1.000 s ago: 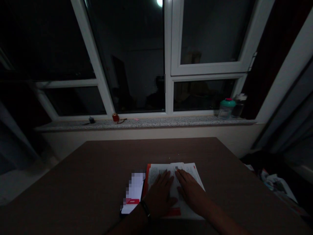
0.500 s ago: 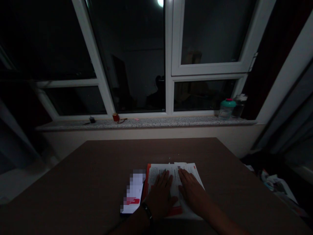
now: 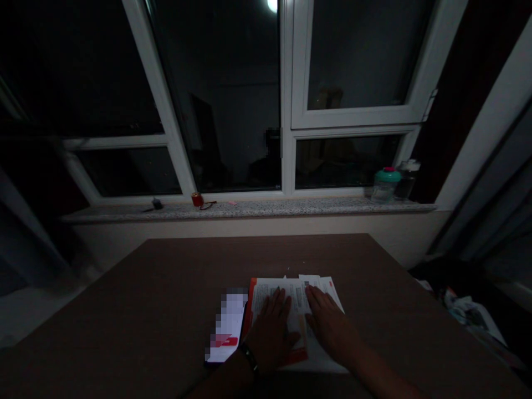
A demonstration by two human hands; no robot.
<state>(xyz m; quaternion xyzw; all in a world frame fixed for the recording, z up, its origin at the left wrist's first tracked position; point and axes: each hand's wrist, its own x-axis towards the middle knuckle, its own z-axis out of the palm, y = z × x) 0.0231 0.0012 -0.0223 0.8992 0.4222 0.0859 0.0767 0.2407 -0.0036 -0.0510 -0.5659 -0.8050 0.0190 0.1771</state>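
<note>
Both hands lie flat, palms down and fingers spread, on the open white-paged booklet with an orange-red cover (image 3: 296,292), which sits near the close edge of the brown wooden table (image 3: 166,293). A second ago the fingertips nearly met over the booklet's middle. Now the left hand (image 3: 272,327) and right hand (image 3: 328,321) are slightly apart, showing a strip of print between them. A loose white sheet (image 3: 310,279) at the booklet's far edge has slid rightward, so this looks like an outward smoothing press. The lit smartphone (image 3: 228,327) lies unmoved just left of the booklet.
</note>
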